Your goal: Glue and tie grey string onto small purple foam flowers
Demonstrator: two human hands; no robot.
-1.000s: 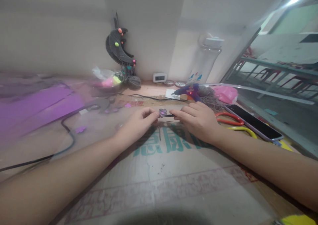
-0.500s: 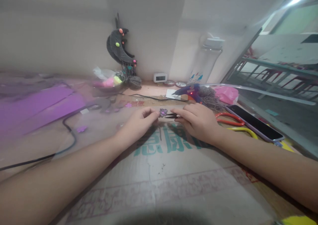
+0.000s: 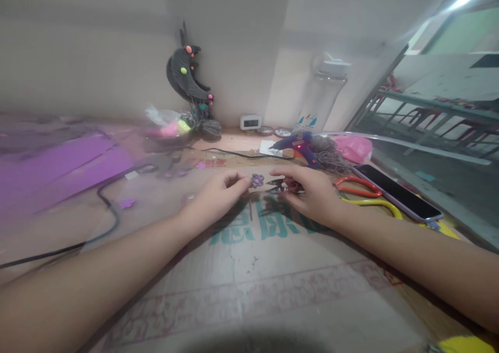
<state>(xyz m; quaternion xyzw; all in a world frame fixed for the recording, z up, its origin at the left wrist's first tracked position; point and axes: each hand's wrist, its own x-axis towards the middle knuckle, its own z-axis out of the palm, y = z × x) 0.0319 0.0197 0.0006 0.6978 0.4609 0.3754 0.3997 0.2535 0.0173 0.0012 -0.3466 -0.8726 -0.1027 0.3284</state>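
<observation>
My left hand (image 3: 218,193) pinches a small purple flower piece (image 3: 256,180) between thumb and fingertips, just above the printed cardboard sheet (image 3: 249,270). My right hand (image 3: 310,192) is closed around a small black pair of snips (image 3: 277,183), whose blades point left toward the flower with a short gap between them. Both forearms reach in from the bottom corners.
A blue glue gun (image 3: 298,145) with a red light lies behind my right hand. Red-handled scissors (image 3: 356,186), a phone (image 3: 397,192) and a pink bag (image 3: 353,147) are at the right. A black cable (image 3: 105,202), purple sheets (image 3: 58,168) and a water bottle (image 3: 322,98) stand around.
My right hand has turned and lifted slightly, drawing the snips a little to the right, away from the flower. The left hand has stayed put.
</observation>
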